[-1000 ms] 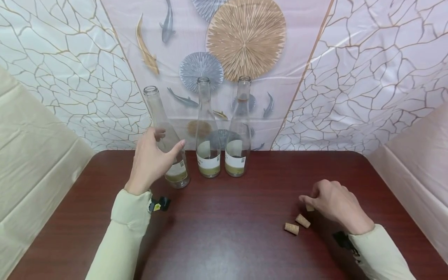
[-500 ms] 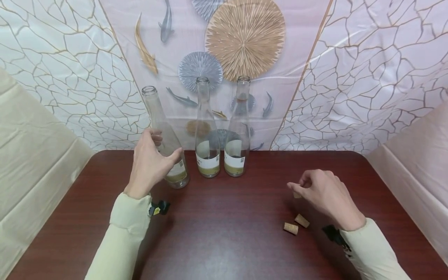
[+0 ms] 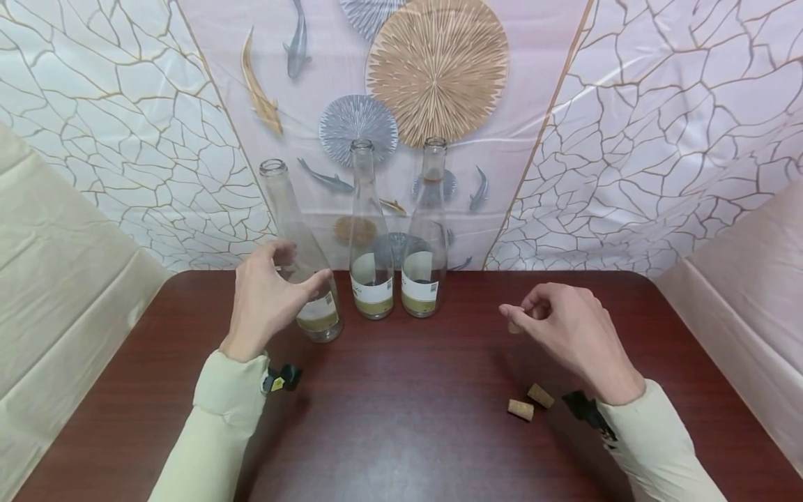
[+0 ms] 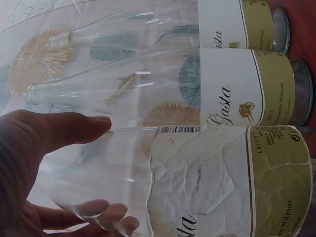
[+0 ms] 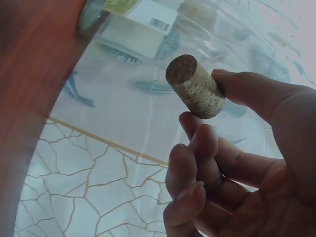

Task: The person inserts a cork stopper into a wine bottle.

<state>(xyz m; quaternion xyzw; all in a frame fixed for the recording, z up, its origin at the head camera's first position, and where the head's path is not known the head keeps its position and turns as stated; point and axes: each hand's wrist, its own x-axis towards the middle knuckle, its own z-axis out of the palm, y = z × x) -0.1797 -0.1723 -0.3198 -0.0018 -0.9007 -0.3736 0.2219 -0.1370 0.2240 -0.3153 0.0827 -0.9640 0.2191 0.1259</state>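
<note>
At the left, a pale cream-green sleeve (image 3: 222,418) with a small black device (image 3: 285,377) at its cuff leads to the left hand (image 3: 263,296), whose thumb and fingers curl round the body of a clear glass bottle (image 3: 307,256) standing on the dark red-brown wooden table (image 3: 401,418). In the left wrist view the thumb lies on the near side of the glass, fingertips show on the other side, and the white-and-olive paper label (image 4: 197,173) below them is wrinkled. Just to the right stands a second clear glass bottle (image 3: 373,244), with a third clear glass bottle (image 3: 426,244) close beside it, both uncorked and labelled in white and olive. Farther right and nearer the viewer, two short tan cork stoppers (image 3: 521,410) (image 3: 540,396) lie on their sides, one just beside the other. Beyond them the right hand (image 3: 571,331) is raised above the table, pinching a third tan, cylindrical cork (image 5: 196,88) between thumb and forefinger, its other fingers bent inward; that cork is well apart from the bottles. Behind the table hangs a white, gold-veined backdrop (image 3: 659,97) with a pinkish middle panel.
</note>
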